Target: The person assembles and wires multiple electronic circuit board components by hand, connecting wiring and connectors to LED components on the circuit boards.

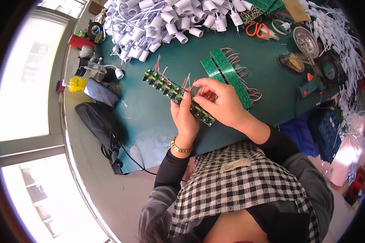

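Observation:
My left hand is closed round the near edge of a long circuit board strip, its thumb on top among the parts. Yellow and black components fill the strip, and thin red and white wires stick up along its far edge. My right hand is over the strip's right half, thumb and fingertips pinched at the thin wires. Exactly which wire lies between those fingertips is too small to tell. To the right lie green circuit board strips, side by side, plain side up, with red and white wires along their right edge.
White lamp holders with cables heap up at the back; more white cables pile at the right. Orange-handled scissors, a metal dish and a soldering iron stand lie right. A phone and black bag are left.

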Available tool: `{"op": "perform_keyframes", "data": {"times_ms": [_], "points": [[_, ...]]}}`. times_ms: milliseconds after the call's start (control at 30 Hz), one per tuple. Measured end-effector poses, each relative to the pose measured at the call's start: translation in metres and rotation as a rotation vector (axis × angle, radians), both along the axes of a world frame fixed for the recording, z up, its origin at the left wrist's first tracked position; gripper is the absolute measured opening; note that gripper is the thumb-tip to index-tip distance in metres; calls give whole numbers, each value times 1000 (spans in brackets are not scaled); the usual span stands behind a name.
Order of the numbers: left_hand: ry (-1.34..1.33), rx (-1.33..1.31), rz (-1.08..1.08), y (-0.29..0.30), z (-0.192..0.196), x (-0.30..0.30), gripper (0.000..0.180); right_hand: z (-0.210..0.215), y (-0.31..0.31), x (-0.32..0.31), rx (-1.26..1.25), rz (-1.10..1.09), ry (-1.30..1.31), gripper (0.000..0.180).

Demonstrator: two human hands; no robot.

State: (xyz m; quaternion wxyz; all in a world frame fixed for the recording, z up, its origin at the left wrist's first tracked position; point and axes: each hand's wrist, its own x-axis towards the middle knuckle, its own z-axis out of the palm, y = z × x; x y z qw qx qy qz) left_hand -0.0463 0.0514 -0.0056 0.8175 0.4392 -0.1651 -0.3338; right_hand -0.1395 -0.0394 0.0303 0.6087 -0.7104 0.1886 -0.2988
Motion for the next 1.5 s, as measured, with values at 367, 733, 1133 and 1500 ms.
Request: {"op": "perform_keyframes", "data": {"times_ms": [367, 733, 1133, 1500], "points": [[-99, 31, 33, 2, -3, -8, 20, -12, -3, 1, 114, -161, -212, 9], [-23, 81, 25, 1, 4, 0, 16, 4, -30, -8, 296, 26, -164, 11], [-164, 113, 8, 1, 5, -5, 16, 13, -30, 2, 64, 115, 71, 17], [-213, 169, -22, -4, 2, -7, 21, 11, -35, 5, -48, 75, 276, 17]]}}
